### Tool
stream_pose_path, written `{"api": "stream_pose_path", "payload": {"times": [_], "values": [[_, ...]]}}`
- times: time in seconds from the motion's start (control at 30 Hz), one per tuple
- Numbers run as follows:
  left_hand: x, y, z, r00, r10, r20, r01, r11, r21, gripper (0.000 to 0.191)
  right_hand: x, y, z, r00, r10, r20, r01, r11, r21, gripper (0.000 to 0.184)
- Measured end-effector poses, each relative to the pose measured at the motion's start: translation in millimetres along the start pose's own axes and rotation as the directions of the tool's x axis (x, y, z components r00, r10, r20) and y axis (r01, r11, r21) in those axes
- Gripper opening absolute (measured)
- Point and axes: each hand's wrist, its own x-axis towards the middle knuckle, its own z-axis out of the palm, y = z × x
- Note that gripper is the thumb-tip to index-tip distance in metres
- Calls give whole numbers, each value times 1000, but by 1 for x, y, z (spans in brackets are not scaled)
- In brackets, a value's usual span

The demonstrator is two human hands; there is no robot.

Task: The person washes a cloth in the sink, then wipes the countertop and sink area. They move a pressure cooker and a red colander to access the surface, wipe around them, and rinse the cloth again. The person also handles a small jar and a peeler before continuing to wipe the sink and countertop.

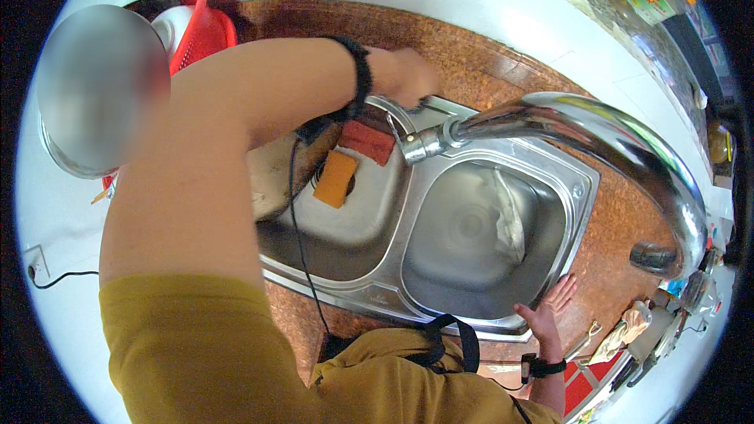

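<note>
A double-bowl stainless steel sink (403, 247) lies before me. My left hand (406, 78) is blurred and bent down behind the base of the chrome faucet (601, 115), close to its thin lever. Its fingertips are hidden, so I cannot tell whether it grips anything. At the right bowl's near right corner rests my right hand (549, 309), fingers spread and nothing held. The left bowl holds an orange sponge (337, 179) over the drain and a red scrubbing pad (368, 142). A pale, twisted strip (509, 221) shows in the right bowl; whether it is water or plastic is unclear.
The faucet's neck arches high over the right side. A brown-edged board-like thing (268, 179) is partly hidden under my left arm. A black cable (297, 229) hangs from that wrist. Red plastic basket (203, 32) at the back left; crumpled cloth (624, 333) at the right.
</note>
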Motion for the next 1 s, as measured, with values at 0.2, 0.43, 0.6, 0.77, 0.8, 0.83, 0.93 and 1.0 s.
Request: {"api": "stream_pose_path", "payload": {"times": [0.2,0.43,0.6,0.77,0.8,0.83,0.93,1.0], "values": [[-17,-6,-15,985,-98,141,105,993,-44,25,1,-9,-10,994,70,87,-72,997,17,138],[36,13,-23,994,86,73,-66,968,-243,22,0,-10,-12,991,73,115,-72,997,-13,138],[87,46,-23,984,179,-24,-178,984,19,21,2,3,2,993,50,106,-51,999,12,139],[75,44,-31,989,136,56,-136,991,2,23,-1,0,-5,998,21,64,-22,1000,18,137],[65,38,-32,985,121,122,-122,993,0,24,-1,-1,-9,997,32,76,-37,998,57,136],[55,31,-33,978,119,169,-122,992,9,25,0,-3,-12,997,28,70,-32,998,59,136],[20,13,-27,961,30,273,-46,998,52,27,1,-8,-16,999,18,47,-21,997,75,135],[6,5,-22,950,-81,302,38,989,144,29,2,-10,-17,999,23,32,-25,998,57,136]]}}
